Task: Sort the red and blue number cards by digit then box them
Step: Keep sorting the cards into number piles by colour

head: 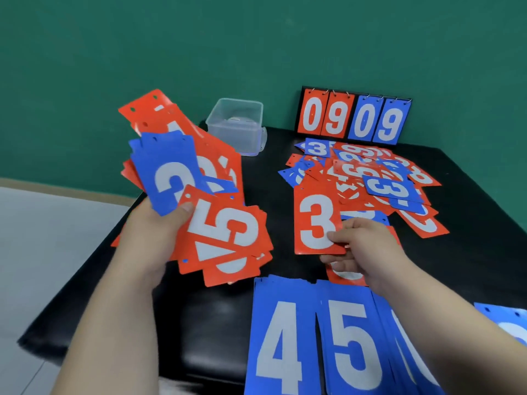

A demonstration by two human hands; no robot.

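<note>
The left hand (151, 226) holds a big messy bunch of cards (222, 226), red and blue, over the left side of the table (199, 309), with its thumb pressed on top. The right hand (362, 246) pinches the bottom of a red 3 card (313, 220) near the middle. A mixed heap (370, 178) lies toward the far right corner. Blue piles (285, 337) sit along the near edge. The clear box (236, 124) waits at the far edge. The cards look thin, light, stiff and slick, so they may slide. Pinching one by its edge seems best.
</note>
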